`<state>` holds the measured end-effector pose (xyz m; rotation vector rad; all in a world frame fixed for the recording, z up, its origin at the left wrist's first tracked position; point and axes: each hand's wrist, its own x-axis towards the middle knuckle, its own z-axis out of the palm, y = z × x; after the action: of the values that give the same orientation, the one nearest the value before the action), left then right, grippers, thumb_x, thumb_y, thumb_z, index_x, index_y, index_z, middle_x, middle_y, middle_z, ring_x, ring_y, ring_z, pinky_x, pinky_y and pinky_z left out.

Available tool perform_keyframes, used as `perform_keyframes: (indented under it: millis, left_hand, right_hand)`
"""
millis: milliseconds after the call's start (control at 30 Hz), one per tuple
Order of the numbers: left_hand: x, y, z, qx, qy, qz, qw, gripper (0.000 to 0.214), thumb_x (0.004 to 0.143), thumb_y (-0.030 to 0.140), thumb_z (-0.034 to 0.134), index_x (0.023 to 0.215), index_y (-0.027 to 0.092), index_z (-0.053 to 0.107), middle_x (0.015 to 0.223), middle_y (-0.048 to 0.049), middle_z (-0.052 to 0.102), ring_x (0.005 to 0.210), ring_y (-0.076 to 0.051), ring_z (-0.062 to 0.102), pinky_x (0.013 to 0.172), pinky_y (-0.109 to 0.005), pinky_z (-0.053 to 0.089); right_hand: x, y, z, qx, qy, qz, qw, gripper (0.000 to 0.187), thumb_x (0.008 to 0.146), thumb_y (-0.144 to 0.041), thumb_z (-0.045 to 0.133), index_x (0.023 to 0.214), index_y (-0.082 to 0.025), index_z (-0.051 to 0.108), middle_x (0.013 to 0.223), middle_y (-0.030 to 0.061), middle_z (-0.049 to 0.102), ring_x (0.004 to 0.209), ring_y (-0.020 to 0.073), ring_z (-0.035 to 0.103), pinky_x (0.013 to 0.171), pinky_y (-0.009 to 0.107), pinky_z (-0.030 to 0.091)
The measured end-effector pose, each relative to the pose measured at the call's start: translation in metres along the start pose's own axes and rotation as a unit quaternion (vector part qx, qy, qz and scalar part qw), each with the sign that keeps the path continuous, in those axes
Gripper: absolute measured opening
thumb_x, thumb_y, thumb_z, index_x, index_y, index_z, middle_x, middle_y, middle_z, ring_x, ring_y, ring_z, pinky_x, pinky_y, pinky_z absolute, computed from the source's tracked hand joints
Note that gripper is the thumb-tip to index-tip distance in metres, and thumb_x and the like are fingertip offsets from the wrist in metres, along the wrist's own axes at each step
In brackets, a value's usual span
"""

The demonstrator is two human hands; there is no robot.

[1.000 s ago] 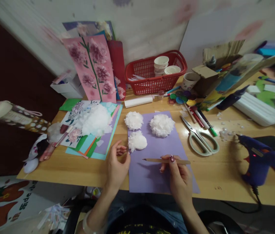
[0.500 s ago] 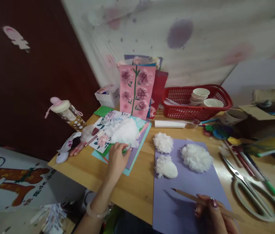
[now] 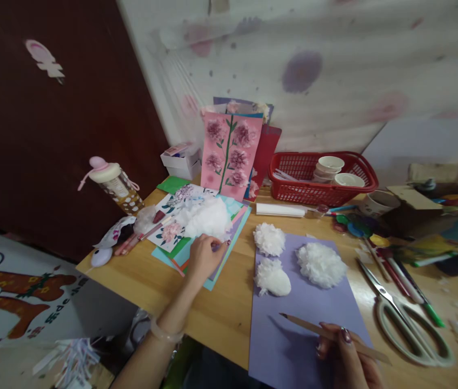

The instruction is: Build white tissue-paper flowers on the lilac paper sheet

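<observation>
In the head view my right hand (image 3: pixel 346 354) grips a wooden pencil (image 3: pixel 301 323), its dark tip pointing left above a purple sheet (image 3: pixel 271 351). Two white ruffled paper pompoms, one fluffy (image 3: pixel 269 239) and one with a smooth oval part (image 3: pixel 273 277), lie along the sheet's left edge. A larger white pompom (image 3: pixel 321 264) sits at its upper right. My left hand (image 3: pixel 205 258) is closed over a stack of coloured papers (image 3: pixel 229 249), fingertips bent together; whatever they pinch is hidden. Just beyond it lies a heap of white fluffy material (image 3: pixel 207 217).
Large scissors (image 3: pixel 399 313) lie right of the purple sheet, beside several markers (image 3: pixel 409 281). A red basket (image 3: pixel 313 192) with paper cups stands at the back. Flower pictures (image 3: pixel 231 156) lean against the wall; a bottle (image 3: pixel 117 186) stands at left.
My left hand has turned slightly and shifted right over the papers; the green bit seen at its fingers is out of sight. My right hand keeps the pencil. The view has shifted a little.
</observation>
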<state>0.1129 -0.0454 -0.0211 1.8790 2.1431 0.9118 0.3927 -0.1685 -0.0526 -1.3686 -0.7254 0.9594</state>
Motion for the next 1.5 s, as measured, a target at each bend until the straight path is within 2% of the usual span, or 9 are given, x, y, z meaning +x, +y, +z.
perform_keyframes:
  millis: [200,433,633,833,1000,1067,1200,1300,1500]
  left_hand:
    - [0.005,0.001,-0.003,0.011,-0.005,0.005,1.0,0.009,0.081,0.012,0.062,0.076,0.017,0.068,0.077,-0.0042,0.068,0.075,-0.018,0.063,0.075,-0.03,0.048]
    - [0.024,0.008,-0.004,0.035,-0.042,0.052,0.997,0.023,0.084,0.012,0.06,0.103,0.02,0.07,0.087,-0.0058,0.063,0.086,-0.022,0.06,0.085,-0.035,0.045]
    - [0.042,0.014,0.002,0.043,-0.083,0.066,0.993,0.012,0.077,0.012,0.066,0.08,0.022,0.071,0.088,-0.0065,0.06,0.095,-0.026,0.057,0.09,-0.039,0.043]
    - [0.047,0.011,-0.023,-0.008,-0.109,0.064,0.992,0.01,0.082,0.019,0.057,0.084,0.02,0.067,0.096,-0.0068,0.064,0.098,-0.023,0.06,0.093,-0.037,0.045]
    - [0.044,0.001,-0.05,-0.053,-0.215,0.063,0.973,0.011,0.08,0.025,0.058,0.079,0.019,0.067,0.075,-0.0021,0.071,0.071,-0.018,0.066,0.065,-0.026,0.051]
    - [0.045,-0.005,-0.056,-0.05,-0.232,0.058,0.97,0.007,0.075,0.023,0.062,0.075,0.019,0.067,0.071,-0.0016,0.071,0.067,-0.018,0.066,0.062,-0.025,0.051]
    - [0.048,-0.009,-0.056,-0.018,-0.181,0.042,0.982,0.012,0.074,0.019,0.059,0.081,0.019,0.069,0.073,-0.0033,0.07,0.069,-0.019,0.065,0.065,-0.028,0.05]
    - [0.047,0.0,-0.046,-0.012,-0.162,0.062,0.985,0.015,0.075,0.02,0.062,0.087,0.019,0.071,0.081,-0.0043,0.069,0.075,-0.02,0.064,0.073,-0.031,0.049]
    - [0.036,0.017,-0.028,-0.04,-0.166,0.095,0.981,0.008,0.074,0.016,0.066,0.073,0.019,0.073,0.083,-0.0065,0.066,0.091,-0.026,0.061,0.095,-0.041,0.043]
  right_hand:
    - [-0.004,0.001,0.0,0.024,0.011,0.011,1.0,0.046,0.073,-0.061,0.072,0.082,-0.016,0.072,0.062,0.0019,0.061,0.06,0.0167,0.056,0.06,0.031,0.047]
    - [-0.008,-0.004,0.003,0.03,0.0,0.01,0.999,0.042,0.078,-0.058,0.069,0.084,-0.017,0.072,0.063,0.0009,0.06,0.063,0.0161,0.054,0.064,0.03,0.045]
    - [-0.007,-0.001,0.0,0.03,-0.002,0.003,1.0,0.043,0.079,-0.059,0.068,0.083,-0.016,0.072,0.062,0.0017,0.06,0.062,0.0165,0.054,0.062,0.03,0.045]
    - [-0.005,0.005,-0.005,0.058,-0.016,0.022,0.998,0.042,0.078,-0.058,0.069,0.086,-0.017,0.074,0.063,0.0018,0.061,0.062,0.0154,0.054,0.061,0.028,0.046]
    - [-0.005,0.0,-0.003,0.053,-0.02,0.027,0.998,0.042,0.077,-0.058,0.07,0.083,-0.017,0.074,0.062,0.0019,0.06,0.061,0.0152,0.053,0.06,0.028,0.045]
    - [-0.006,-0.004,0.0,0.048,-0.01,0.032,0.998,0.044,0.076,-0.06,0.071,0.082,-0.016,0.074,0.062,0.0021,0.06,0.06,0.0155,0.054,0.059,0.028,0.045]
    - [-0.006,-0.008,0.003,0.046,0.008,0.036,0.998,0.046,0.073,-0.062,0.072,0.08,-0.017,0.075,0.06,0.0016,0.06,0.061,0.0155,0.054,0.062,0.028,0.045]
    - [-0.006,-0.007,0.003,0.057,0.008,0.043,0.997,0.045,0.072,-0.062,0.073,0.079,-0.017,0.074,0.06,0.0011,0.06,0.061,0.0152,0.053,0.061,0.028,0.044]
    - [-0.007,-0.005,0.002,0.066,0.002,0.046,0.997,0.043,0.073,-0.06,0.074,0.082,-0.017,0.074,0.061,0.0011,0.06,0.061,0.015,0.053,0.06,0.027,0.044]
